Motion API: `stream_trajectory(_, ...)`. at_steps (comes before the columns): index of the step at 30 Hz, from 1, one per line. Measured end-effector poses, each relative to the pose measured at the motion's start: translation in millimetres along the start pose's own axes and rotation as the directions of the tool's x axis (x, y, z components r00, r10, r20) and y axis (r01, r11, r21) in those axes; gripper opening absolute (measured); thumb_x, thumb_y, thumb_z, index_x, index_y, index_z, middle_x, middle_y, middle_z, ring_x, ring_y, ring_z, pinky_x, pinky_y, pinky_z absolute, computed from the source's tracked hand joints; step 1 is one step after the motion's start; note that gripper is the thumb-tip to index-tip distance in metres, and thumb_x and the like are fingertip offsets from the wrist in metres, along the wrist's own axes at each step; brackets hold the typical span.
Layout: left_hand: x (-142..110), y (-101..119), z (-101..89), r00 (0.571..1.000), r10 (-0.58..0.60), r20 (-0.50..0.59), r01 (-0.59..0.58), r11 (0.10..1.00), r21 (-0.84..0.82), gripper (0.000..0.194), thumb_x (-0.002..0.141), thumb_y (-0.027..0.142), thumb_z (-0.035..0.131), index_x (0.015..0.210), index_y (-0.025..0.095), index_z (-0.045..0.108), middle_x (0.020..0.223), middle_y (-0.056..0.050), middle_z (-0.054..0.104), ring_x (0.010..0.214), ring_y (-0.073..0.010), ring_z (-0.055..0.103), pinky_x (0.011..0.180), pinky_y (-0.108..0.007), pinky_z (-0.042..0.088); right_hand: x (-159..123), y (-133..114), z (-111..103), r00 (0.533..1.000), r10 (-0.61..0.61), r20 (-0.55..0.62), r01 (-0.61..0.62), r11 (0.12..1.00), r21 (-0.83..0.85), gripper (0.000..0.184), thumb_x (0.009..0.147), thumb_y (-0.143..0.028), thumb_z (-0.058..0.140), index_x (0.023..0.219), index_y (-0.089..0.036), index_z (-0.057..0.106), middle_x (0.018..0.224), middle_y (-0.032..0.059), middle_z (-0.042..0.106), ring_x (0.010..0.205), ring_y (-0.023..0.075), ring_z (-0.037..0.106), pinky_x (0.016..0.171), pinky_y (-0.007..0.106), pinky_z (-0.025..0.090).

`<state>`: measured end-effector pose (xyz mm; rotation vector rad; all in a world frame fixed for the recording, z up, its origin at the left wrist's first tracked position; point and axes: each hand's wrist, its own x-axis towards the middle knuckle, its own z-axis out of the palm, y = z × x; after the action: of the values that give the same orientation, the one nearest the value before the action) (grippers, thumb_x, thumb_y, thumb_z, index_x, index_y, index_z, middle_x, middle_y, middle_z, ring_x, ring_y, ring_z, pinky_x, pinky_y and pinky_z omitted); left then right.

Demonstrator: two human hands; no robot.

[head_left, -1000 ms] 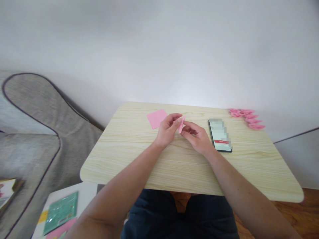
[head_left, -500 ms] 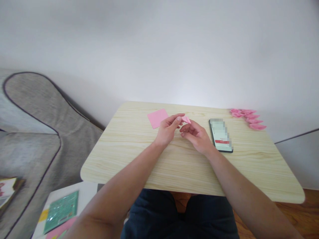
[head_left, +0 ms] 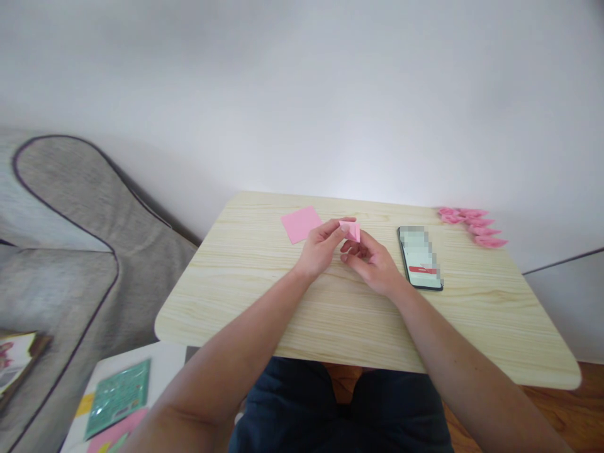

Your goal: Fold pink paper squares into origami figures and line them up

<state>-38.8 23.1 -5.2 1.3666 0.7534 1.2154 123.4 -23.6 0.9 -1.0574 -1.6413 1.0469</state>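
A small folded piece of pink paper (head_left: 351, 231) is held up over the middle of the table. My left hand (head_left: 321, 246) pinches its left side, the thumb lying on the near face. At the paper's lower right edge, my right hand (head_left: 370, 259) supports it with curled fingers partly hidden behind it; the right thumb is lower, off the paper. A flat pink paper square (head_left: 300, 224) lies on the table just beyond my left wrist. Right of my right hand is a phone (head_left: 418, 257) with its screen lit.
Several folded pink paper pieces (head_left: 481, 229) sit in a row at the table's (head_left: 226, 296) back right, near the wall. A grey sofa (head_left: 136, 277) stands to the left. Below it on a white surface is a green plastic-wrapped pack (head_left: 117, 397).
The folded paper has turned from edge-on to showing its face towards me. My right thumb has come off it, and both hands have stayed nearly in place.
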Motion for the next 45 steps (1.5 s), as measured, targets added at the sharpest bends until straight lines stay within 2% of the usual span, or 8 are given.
stream_trajectory(4,1.5,-5.1,-2.0,0.999,-0.018,0.039,0.019,0.999,-0.043,0.042,0.095,0.051,0.067,0.118,0.018,0.076,0.09,-0.004,0.073,0.08,-0.0146,0.063,0.081,-0.03,0.054,0.0,0.0,-1.0,1.0,0.014,-0.008,-0.013,0.999,0.033,0.037,0.088,-0.032,0.072,0.124,-0.026,0.067,0.101,0.0025,0.07,0.084,0.0178,0.063,0.077,0.033,0.051)
stream_trajectory(9,1.5,-5.9,-1.5,1.0,-0.03,0.008,0.03,0.998,-0.058,0.037,0.093,0.05,0.068,0.109,0.017,0.078,0.096,-0.006,0.075,0.084,-0.0158,0.066,0.081,-0.03,0.054,1.8,-0.3,-0.7,0.998,0.029,-0.047,-0.023,0.99,0.136,0.034,0.089,-0.037,0.074,0.121,-0.026,0.072,0.106,0.0036,0.075,0.093,0.0205,0.068,0.087,0.038,0.055)
stream_trajectory(16,1.9,-3.5,0.1,0.999,-0.027,-0.022,0.027,1.0,0.005,0.037,0.092,0.051,0.07,0.096,0.015,0.078,0.093,-0.006,0.076,0.087,-0.0166,0.066,0.087,-0.032,0.054,4.7,-4.8,-5.7,0.971,0.081,-0.227,-0.046,0.987,0.156,0.025,0.086,-0.044,0.076,0.102,-0.024,0.077,0.086,0.0023,0.077,0.071,0.0168,0.065,0.072,0.034,0.056)
stream_trajectory(23,2.3,-1.7,-0.2,0.999,-0.005,-0.053,0.01,0.996,0.091,0.037,0.093,0.052,0.068,0.096,0.016,0.079,0.089,-0.004,0.075,0.083,-0.0154,0.063,0.081,-0.029,0.051,4.7,8.2,-9.2,0.953,0.159,-0.256,-0.092,0.963,0.255,0.02,0.086,-0.04,0.073,0.095,-0.023,0.078,0.083,0.0024,0.076,0.07,0.0172,0.067,0.071,0.034,0.055)
stream_trajectory(30,1.5,-2.0,-0.5,1.0,0.011,-0.016,-0.009,0.995,0.102,0.041,0.093,0.054,0.068,0.101,0.015,0.079,0.087,-0.005,0.074,0.079,-0.015,0.061,0.075,-0.028,0.049,6.8,14.3,-10.7,0.948,0.176,-0.265,-0.105,0.959,0.263,0.02,0.085,-0.042,0.073,0.089,-0.023,0.077,0.075,0.0017,0.074,0.068,0.0177,0.066,0.071,0.034,0.055)
stream_trajectory(35,0.6,-2.4,1.1,1.0,-0.015,-0.011,0.016,0.999,0.032,0.038,0.091,0.051,0.071,0.106,0.017,0.079,0.091,-0.004,0.075,0.081,-0.0139,0.064,0.076,-0.028,0.051,7.4,16.4,-11.4,0.941,0.209,-0.265,-0.126,0.946,0.3,0.015,0.082,-0.038,0.076,0.085,-0.024,0.077,0.072,0.0003,0.072,0.067,0.0172,0.065,0.071,0.033,0.054)
stream_trajectory(39,1.5,-3.1,1.4,0.999,-0.022,-0.047,0.021,0.999,-0.028,0.039,0.085,0.05,0.079,0.106,0.017,0.076,0.09,-0.003,0.075,0.08,-0.0132,0.066,0.078,-0.028,0.054,7.3,16.7,-11.4,0.941,0.204,-0.269,-0.132,0.955,0.266,0.015,0.082,-0.038,0.077,0.081,-0.023,0.076,0.07,-0.0006,0.07,0.065,0.0162,0.062,0.068,0.032,0.051)
stream_trajectory(45,2.0,-5.5,-0.2,1.0,-0.013,-0.016,0.012,0.999,-0.047,0.039,0.083,0.049,0.081,0.105,0.016,0.075,0.085,-0.003,0.074,0.078,-0.014,0.067,0.078,-0.03,0.055,6.8,11.8,-12.5,0.945,0.18,-0.273,-0.13,0.973,0.19,0.015,0.082,-0.036,0.075,0.077,-0.022,0.074,0.067,-0.0011,0.068,0.065,0.0153,0.06,0.067,0.031,0.048)
